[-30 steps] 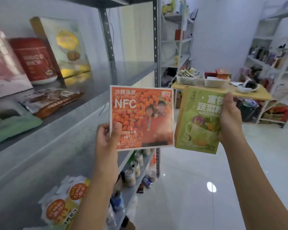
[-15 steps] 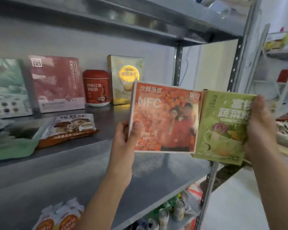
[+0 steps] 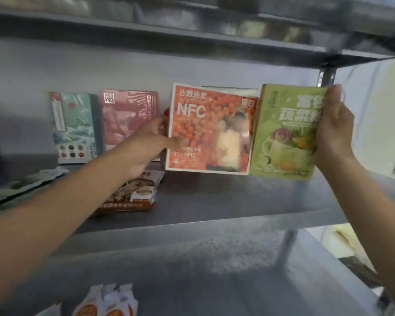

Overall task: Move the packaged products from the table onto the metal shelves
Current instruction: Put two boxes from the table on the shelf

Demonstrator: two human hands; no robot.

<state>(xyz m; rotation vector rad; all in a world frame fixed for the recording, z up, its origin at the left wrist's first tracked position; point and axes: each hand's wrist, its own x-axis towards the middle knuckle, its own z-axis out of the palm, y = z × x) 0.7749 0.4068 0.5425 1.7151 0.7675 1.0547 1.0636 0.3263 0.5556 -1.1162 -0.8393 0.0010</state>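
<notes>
My left hand (image 3: pixel 146 144) grips the left edge of an orange NFC box (image 3: pixel 205 128), thumb on its front, and holds it upright just above the metal shelf (image 3: pixel 226 201). My right hand (image 3: pixel 333 128) grips the right edge of a green vegetable-powder box (image 3: pixel 285 133), held upright beside the orange one. The two boxes touch side by side. Both hang over the back half of the shelf, in front of a pale box that they mostly hide.
A red box (image 3: pixel 128 117) and a teal box (image 3: pixel 72 126) stand against the back wall at the left. A brown snack pouch (image 3: pixel 132 192) lies flat under my left wrist. Green packets (image 3: pixel 16 188) lie far left. Orange-labelled pouches (image 3: pixel 105 304) sit on the lower shelf.
Both hands have carried the boxes forward from the aisle into the shelf bay, now close to the back wall. The view has turned to face the shelf.
</notes>
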